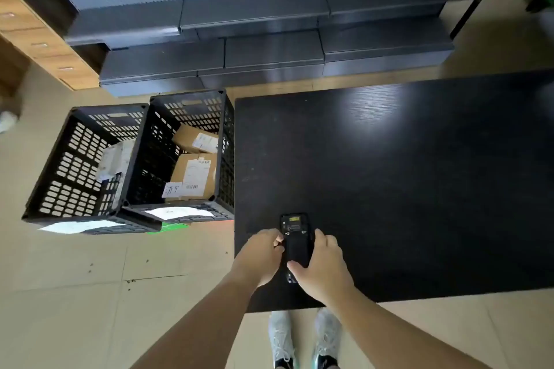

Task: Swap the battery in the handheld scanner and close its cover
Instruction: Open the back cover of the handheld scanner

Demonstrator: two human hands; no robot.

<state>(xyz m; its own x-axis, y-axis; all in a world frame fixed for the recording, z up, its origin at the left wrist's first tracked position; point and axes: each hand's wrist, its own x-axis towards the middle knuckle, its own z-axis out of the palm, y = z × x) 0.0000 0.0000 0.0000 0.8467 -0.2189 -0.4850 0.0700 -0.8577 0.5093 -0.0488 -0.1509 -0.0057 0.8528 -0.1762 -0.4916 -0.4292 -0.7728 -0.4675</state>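
Observation:
The black handheld scanner [296, 241] is held back side up over the near left part of the black table [419, 189]. Its top end shows a yellow label and two small screws. My left hand [263, 255] grips its left edge with the fingertips. My right hand [322, 266] wraps its right side, the thumb lying across the lower back panel. Whether the back cover is on or a battery is in place cannot be made out. No loose battery shows on the table.
Two black slotted plastic crates [132, 165] stand on the tiled floor left of the table, with cardboard parcels [195, 171] inside. Dark metal shelving [239, 24] runs along the back. Wooden drawers [36, 39] are at far left. My shoes [302, 338] show below.

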